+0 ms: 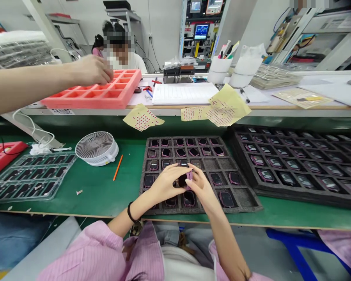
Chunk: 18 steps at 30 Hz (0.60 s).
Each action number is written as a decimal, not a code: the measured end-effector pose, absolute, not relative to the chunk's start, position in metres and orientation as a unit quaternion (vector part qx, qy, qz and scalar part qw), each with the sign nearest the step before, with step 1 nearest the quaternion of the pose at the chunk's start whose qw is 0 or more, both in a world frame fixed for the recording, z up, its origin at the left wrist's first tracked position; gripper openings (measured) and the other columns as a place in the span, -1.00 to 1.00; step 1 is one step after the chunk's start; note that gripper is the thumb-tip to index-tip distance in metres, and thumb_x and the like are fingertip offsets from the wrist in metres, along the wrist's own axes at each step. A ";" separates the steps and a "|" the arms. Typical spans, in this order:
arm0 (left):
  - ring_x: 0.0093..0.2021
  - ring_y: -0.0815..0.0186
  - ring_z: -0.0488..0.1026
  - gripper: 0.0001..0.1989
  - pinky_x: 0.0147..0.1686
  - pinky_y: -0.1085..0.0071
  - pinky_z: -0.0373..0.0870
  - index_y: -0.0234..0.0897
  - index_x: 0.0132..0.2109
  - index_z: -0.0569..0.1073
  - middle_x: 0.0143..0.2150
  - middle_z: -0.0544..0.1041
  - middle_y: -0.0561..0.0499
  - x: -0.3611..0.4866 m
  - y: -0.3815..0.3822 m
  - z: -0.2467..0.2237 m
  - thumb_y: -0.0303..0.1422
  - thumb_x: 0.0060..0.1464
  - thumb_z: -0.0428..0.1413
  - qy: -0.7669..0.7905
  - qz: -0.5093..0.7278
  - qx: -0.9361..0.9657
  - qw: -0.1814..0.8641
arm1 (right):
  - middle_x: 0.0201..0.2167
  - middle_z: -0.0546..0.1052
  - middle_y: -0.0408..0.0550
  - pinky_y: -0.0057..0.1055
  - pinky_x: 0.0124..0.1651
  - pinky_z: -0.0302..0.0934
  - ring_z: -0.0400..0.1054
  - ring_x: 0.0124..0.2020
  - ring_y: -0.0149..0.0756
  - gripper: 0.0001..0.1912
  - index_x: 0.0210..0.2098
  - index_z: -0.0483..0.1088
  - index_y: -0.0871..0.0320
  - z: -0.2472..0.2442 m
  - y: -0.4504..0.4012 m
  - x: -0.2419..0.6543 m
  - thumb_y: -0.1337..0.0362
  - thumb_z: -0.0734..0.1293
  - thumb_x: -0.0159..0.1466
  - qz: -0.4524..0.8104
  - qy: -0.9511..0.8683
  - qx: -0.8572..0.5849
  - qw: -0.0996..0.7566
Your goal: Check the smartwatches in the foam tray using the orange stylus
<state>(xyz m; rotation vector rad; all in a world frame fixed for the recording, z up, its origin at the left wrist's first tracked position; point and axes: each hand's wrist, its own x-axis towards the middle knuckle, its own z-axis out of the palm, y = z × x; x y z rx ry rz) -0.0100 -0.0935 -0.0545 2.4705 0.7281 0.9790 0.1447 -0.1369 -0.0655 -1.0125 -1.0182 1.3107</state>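
Both of my hands meet over a dark grey foam tray (248,199). A small watch case (189,175) with a pinkish-purple rim and dark face is held between them. My left hand (166,181) closes its fingers and thumb on the left side of the case, and my right hand (201,186) grips its right side, thumb across the front. Fingers cover much of the case. Similar watch cases, such as the one at the lower right (226,199), sit in the tray's compartments; several compartments there hold nothing.
To the right stands a stack of dark foam trays (251,183) with more cases. Left are a white fan (96,148), an orange stick (117,168) and a clear plastic tray (26,175). Another person's arm (46,84) reaches over a red foam tray (123,93) on the shelf.
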 end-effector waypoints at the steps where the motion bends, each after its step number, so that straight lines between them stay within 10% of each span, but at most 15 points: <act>1: 0.11 0.17 0.44 -0.48 0.23 0.04 0.22 -0.18 0.19 0.32 0.07 0.52 -0.11 -0.012 -0.094 -0.052 -0.38 0.05 0.17 0.247 0.350 0.881 0.202 | -0.12 0.53 0.03 -0.23 -0.08 0.35 0.45 -0.18 -0.23 -0.38 0.11 0.33 0.06 -0.064 -0.135 0.150 0.12 0.45 0.07 0.598 -0.429 -0.403 0.544; 18: 0.09 0.14 0.45 -0.50 0.11 0.07 0.40 -0.12 0.22 0.29 0.05 0.53 -0.09 -0.006 -0.089 -0.053 -0.39 0.12 0.12 0.160 0.341 0.918 0.125 | -0.55 0.50 -0.24 -0.43 -0.28 0.30 0.40 -0.50 -0.44 -0.59 -0.38 0.52 0.21 -0.064 -0.135 0.170 0.36 0.59 -0.26 0.710 -0.368 -0.336 0.497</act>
